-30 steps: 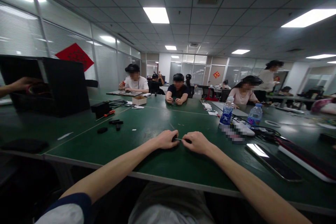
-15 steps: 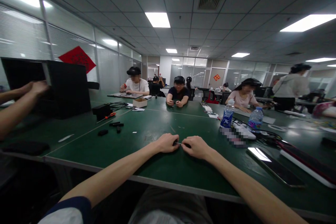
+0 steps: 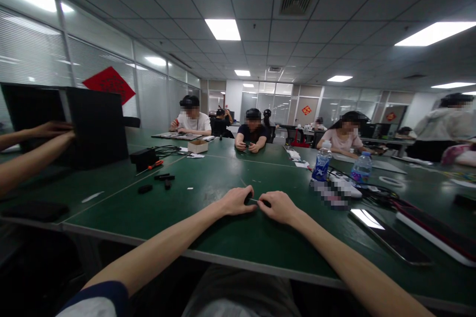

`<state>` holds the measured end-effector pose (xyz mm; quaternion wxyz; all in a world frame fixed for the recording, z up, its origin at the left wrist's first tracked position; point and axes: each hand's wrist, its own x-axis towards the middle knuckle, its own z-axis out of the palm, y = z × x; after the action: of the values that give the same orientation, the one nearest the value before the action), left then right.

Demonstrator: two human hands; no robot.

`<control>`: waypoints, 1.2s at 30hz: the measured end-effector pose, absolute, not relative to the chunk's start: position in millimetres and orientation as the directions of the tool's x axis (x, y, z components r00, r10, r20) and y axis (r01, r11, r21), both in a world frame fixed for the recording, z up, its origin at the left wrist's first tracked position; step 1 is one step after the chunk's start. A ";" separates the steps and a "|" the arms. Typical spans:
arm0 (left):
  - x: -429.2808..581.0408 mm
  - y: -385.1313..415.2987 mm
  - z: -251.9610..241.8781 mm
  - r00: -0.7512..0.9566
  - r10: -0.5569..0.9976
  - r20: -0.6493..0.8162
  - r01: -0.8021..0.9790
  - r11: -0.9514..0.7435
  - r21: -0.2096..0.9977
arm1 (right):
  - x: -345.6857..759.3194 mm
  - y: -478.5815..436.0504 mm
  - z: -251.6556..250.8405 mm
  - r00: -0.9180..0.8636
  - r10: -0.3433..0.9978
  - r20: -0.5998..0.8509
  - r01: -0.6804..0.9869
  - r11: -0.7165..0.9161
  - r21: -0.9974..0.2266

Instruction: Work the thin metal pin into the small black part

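Note:
My left hand (image 3: 237, 201) rests on the green table with its fingers curled round a small black piece (image 3: 248, 198), mostly hidden by them. Close beside it on the right, my right hand (image 3: 278, 206) pinches another small black piece (image 3: 266, 203). A thin, pale, metal-looking strip (image 3: 253, 201) bridges the narrow gap between the two hands; its kind is too small to make out. Left of my hands, several small black parts (image 3: 164, 177) lie on the table, near a tiny white scrap (image 3: 190, 188).
At right are a phone (image 3: 388, 237), two bottles (image 3: 322, 161) and cables. An orange-handled screwdriver (image 3: 154, 165) lies by a black box (image 3: 143, 159) and a small carton (image 3: 198, 146). A co-worker's hands reach into a black case (image 3: 98, 126) at left. Others sit across the table.
The fingers of my left hand have opened slightly and its thumb has lifted a little. A standing person at far right has moved further right. The co-worker's hands at left have shifted.

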<state>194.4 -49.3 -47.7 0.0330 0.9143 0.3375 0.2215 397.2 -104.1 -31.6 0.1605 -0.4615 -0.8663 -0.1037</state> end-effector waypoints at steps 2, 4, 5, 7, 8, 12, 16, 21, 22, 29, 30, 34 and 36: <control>193.8 -49.4 -46.9 0.675 0.626 0.392 0.593 -0.775 0.216 | 398.5 -103.0 -32.1 -0.508 0.775 0.375 0.842 0.538 0.029; 193.4 -49.7 -46.1 0.668 0.630 0.396 0.594 -0.772 0.226 | 399.7 -102.0 -32.7 -0.490 0.786 0.377 0.855 0.517 0.032; 193.3 -50.0 -45.7 0.663 0.634 0.399 0.596 -0.769 0.231 | 400.2 -101.5 -32.9 -0.484 0.790 0.377 0.859 0.511 0.034; 193.1 -50.6 -45.1 0.656 0.635 0.407 0.597 -0.767 0.234 | 401.0 -100.6 -33.1 -0.479 0.792 0.379 0.862 0.505 0.034; 193.1 -50.9 -44.9 0.657 0.631 0.412 0.593 -0.770 0.234 | 401.4 -100.3 -33.2 -0.479 0.793 0.377 0.863 0.505 0.034; 192.9 -52.7 -44.1 0.659 0.605 0.447 0.568 -0.790 0.231 | 403.4 -99.3 -33.2 -0.477 0.791 0.382 0.863 0.503 0.036; 193.0 -54.6 -42.0 0.649 0.587 0.484 0.546 -0.802 0.241 | 406.5 -98.2 -32.9 -0.473 0.785 0.399 0.864 0.502 0.037; 193.0 -53.9 -39.6 0.636 0.590 0.498 0.527 -0.803 0.279 | 410.4 -95.8 -30.9 -0.429 0.807 0.406 0.888 0.460 0.024; 193.0 -53.5 -39.4 0.636 0.590 0.497 0.522 -0.804 0.286 | 411.2 -95.4 -30.4 -0.421 0.810 0.408 0.892 0.452 0.023; 194.6 -48.5 -40.9 0.646 0.544 0.536 0.443 -0.838 0.317 | 414.6 -93.9 -31.0 -0.389 0.830 0.399 0.910 0.414 0.026; 195.1 -47.1 -41.7 0.643 0.538 0.545 0.432 -0.842 0.322 | 414.8 -93.4 -31.8 -0.392 0.827 0.404 0.909 0.416 0.032; 196.9 -40.5 -46.8 0.644 0.513 0.568 0.369 -0.858 0.357 | 416.2 -91.4 -34.1 -0.414 0.807 0.421 0.900 0.431 0.060; 197.4 -37.4 -49.9 0.653 0.511 0.559 0.343 -0.858 0.383 | 417.7 -90.9 -34.4 -0.438 0.799 0.413 0.889 0.454 0.065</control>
<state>197.4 -37.4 -49.9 0.1222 0.9007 0.2372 0.3428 417.7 -90.9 -34.4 0.1638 -0.5043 -0.8366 -0.1377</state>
